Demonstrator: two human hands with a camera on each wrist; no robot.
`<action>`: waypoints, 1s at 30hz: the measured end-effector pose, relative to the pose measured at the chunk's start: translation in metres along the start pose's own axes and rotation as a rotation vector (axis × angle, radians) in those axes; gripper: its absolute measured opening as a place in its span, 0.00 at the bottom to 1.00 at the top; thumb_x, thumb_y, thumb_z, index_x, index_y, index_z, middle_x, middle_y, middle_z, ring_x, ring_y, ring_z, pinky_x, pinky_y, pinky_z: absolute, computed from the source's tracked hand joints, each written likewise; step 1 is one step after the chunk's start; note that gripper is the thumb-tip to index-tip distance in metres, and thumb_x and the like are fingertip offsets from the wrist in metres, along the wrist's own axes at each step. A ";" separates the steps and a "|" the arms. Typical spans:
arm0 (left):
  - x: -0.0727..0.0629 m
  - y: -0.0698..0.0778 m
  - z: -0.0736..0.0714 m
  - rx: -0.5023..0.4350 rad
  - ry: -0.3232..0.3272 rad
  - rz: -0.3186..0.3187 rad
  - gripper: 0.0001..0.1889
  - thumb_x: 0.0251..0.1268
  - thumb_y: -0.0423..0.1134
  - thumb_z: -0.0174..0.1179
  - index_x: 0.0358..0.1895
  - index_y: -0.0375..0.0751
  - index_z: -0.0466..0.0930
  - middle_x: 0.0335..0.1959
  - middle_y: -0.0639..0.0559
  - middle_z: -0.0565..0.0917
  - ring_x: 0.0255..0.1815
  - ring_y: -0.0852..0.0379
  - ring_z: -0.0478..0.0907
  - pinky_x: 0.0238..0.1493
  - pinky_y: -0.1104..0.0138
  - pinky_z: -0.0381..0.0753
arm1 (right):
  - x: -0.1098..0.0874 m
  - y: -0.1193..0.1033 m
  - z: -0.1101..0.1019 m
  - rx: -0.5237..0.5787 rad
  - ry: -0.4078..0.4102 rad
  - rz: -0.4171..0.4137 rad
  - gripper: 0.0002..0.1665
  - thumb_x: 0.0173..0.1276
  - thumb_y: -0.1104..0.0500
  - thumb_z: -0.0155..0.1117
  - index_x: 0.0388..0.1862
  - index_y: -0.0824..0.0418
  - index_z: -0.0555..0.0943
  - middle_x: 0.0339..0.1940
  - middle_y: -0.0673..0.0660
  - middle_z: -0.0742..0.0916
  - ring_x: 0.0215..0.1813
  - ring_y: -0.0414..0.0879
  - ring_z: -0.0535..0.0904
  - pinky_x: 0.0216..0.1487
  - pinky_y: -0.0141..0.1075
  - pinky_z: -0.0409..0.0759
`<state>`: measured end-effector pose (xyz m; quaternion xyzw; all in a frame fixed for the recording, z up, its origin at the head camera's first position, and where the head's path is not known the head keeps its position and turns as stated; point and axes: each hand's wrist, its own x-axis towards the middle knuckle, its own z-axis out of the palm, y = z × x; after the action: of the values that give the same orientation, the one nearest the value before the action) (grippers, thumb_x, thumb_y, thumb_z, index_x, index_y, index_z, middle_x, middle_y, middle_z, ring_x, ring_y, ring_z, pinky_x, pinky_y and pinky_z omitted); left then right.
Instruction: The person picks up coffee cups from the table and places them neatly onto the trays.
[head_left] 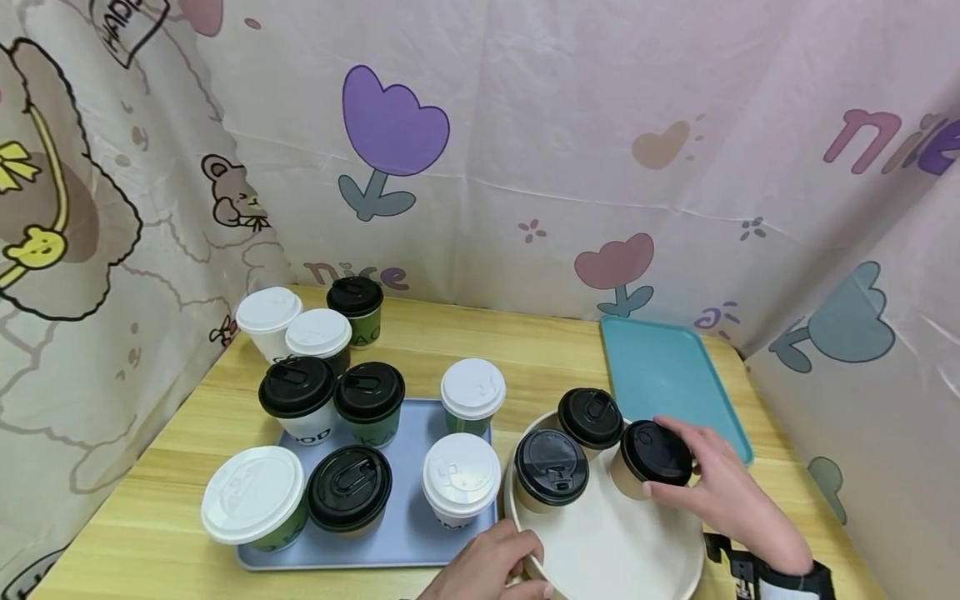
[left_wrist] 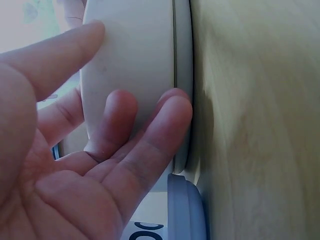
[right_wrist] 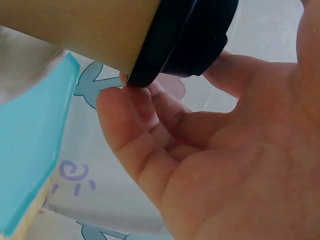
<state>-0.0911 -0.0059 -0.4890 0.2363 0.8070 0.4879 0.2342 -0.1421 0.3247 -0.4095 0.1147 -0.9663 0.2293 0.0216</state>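
My right hand point(head_left: 723, 487) holds a brown paper coffee cup point(head_left: 628, 477) by its black lid point(head_left: 657, 452), thumb on the near side and fingers on the far side. In the right wrist view the fingertips lie along the edge of the lid point(right_wrist: 165, 40). The cup is over a round cream tray point(head_left: 611, 554), beside two more black-lidded brown cups point(head_left: 551, 468) standing in it. At the tray's left rim, my left hand point(head_left: 487, 567) grips the edge. From the left wrist, fingers point(left_wrist: 165, 120) show against the tray's outer wall point(left_wrist: 135, 55).
Left of the round tray lies a blue-grey rectangular tray point(head_left: 408, 533) with several lidded cups, white and black. More cups, including a green one point(head_left: 365, 325), stand behind it at the back left. A teal tray point(head_left: 667, 367) lies at the back right, near the patterned curtain point(head_left: 510, 108).
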 end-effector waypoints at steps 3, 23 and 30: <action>-0.001 -0.001 -0.002 -0.009 0.011 -0.001 0.07 0.68 0.47 0.69 0.41 0.54 0.81 0.32 0.61 0.72 0.32 0.67 0.67 0.33 0.71 0.69 | 0.003 -0.002 -0.001 0.000 -0.014 0.007 0.59 0.53 0.40 0.83 0.78 0.59 0.67 0.63 0.70 0.77 0.53 0.59 0.74 0.42 0.48 0.78; 0.007 -0.031 0.006 0.016 -0.001 0.108 0.11 0.71 0.52 0.67 0.47 0.53 0.83 0.33 0.67 0.72 0.32 0.72 0.70 0.34 0.75 0.73 | 0.073 -0.143 -0.048 -0.069 0.247 -0.485 0.33 0.66 0.49 0.76 0.67 0.59 0.80 0.62 0.56 0.84 0.60 0.52 0.77 0.52 0.50 0.79; 0.029 -0.075 0.025 0.089 -0.034 0.161 0.10 0.69 0.51 0.68 0.50 0.63 0.82 0.34 0.69 0.72 0.33 0.73 0.69 0.34 0.75 0.74 | 0.158 -0.210 -0.028 -0.144 0.009 -0.662 0.25 0.70 0.50 0.73 0.61 0.59 0.83 0.55 0.55 0.87 0.58 0.52 0.80 0.60 0.47 0.78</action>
<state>-0.1098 -0.0026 -0.5704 0.3186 0.8024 0.4645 0.1971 -0.2479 0.1211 -0.2778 0.4196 -0.8902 0.1416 0.1072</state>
